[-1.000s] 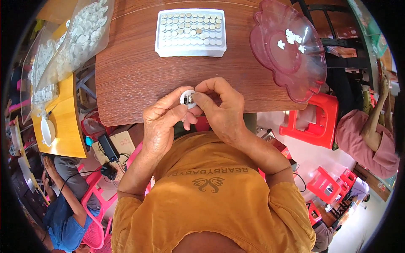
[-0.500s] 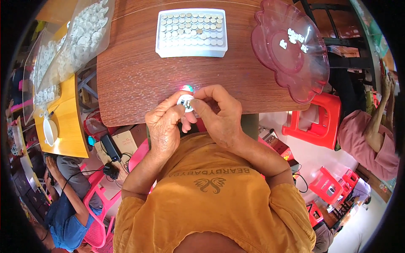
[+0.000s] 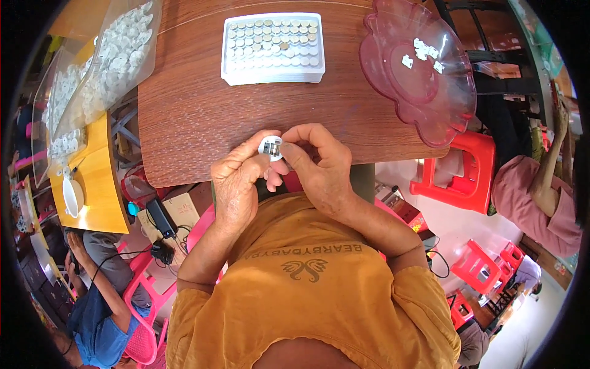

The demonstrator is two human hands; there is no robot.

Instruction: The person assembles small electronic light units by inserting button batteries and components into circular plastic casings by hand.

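Two hands at work on one small round white plastic piece [image 3: 270, 148], right at the table's near edge!
Here's the left hand [image 3: 235, 179], gripping the piece between thumb and fingers, shiny metal parts showing inside; the right hand [image 3: 322, 167] has thumb and forefinger bent in at its right side, though from here I can't tell whether they're pinching or just pressing. Beyond, on the brown wood-grain table [image 3: 196, 117], a white rectangular plastic tray [image 3: 273, 79] carries rows of silvery discs [image 3: 272, 42]; far right, a translucent dark-pink scalloped bowl [image 3: 409, 98] holds white bits [image 3: 421, 49].
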